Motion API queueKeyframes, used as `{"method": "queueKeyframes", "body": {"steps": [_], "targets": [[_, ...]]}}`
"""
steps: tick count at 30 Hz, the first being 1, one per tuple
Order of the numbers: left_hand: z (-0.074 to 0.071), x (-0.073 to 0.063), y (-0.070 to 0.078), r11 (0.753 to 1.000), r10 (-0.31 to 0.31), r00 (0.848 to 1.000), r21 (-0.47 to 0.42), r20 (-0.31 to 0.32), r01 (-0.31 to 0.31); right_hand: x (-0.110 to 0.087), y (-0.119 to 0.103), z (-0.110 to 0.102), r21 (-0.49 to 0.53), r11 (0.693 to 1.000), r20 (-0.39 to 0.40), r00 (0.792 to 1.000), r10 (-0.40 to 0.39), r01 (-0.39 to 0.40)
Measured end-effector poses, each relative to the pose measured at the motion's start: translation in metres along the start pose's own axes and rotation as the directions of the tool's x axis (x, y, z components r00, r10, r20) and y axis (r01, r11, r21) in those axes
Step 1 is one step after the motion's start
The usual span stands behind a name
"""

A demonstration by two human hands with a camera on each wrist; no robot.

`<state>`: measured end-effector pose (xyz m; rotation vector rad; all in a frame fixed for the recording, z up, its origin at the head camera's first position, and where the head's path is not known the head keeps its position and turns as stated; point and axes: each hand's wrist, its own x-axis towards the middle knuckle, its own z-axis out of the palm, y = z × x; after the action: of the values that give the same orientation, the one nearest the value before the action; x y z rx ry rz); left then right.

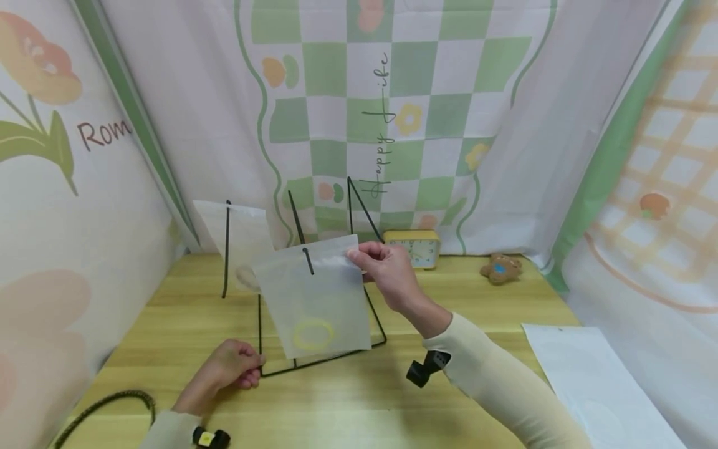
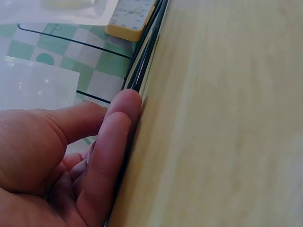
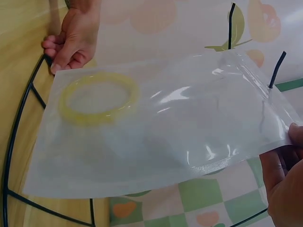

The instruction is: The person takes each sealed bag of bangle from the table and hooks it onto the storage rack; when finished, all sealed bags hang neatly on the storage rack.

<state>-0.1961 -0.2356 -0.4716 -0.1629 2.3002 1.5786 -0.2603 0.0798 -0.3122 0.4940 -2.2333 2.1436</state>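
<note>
Left hand (image 1: 231,365): fingers curled, gripping black rack (image 1: 260,330) at its 7 o'clock corner | Right hand (image 1: 389,274): pinching frosted bag (image 1: 320,293) at 1 o'clock corner | bag on middle prong (image 1: 308,262), yellow ring (image 3: 90,117) showing at its 6 o'clock | second bag (image 1: 247,231) at its 10 o'clock

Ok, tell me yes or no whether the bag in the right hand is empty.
No, a yellow ring shows inside the translucent bag that the right hand pinches.
</note>
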Motion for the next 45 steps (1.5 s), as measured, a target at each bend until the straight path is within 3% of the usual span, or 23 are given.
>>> {"method": "queueKeyframes", "body": {"steps": [12, 26, 45], "targets": [[-0.001, 0.002, -0.003, 1.0, -0.008, 1.0, 0.007, -0.011, 0.008, 0.018, 0.005, 0.004, 0.042, 0.999, -0.032, 0.999, -0.02, 0.021], [-0.001, 0.004, -0.004, 1.0, -0.017, 1.0, 0.012, -0.013, 0.017, 0.035, 0.005, 0.011, 0.011, 0.998, -0.081, 0.995, 0.058, -0.058], [-0.002, 0.003, -0.004, 1.0, -0.012, 1.0, -0.003, -0.015, 0.012, 0.059, 0.012, 0.021, 0.081, 0.995, -0.117, 0.991, 0.069, -0.06]]}}
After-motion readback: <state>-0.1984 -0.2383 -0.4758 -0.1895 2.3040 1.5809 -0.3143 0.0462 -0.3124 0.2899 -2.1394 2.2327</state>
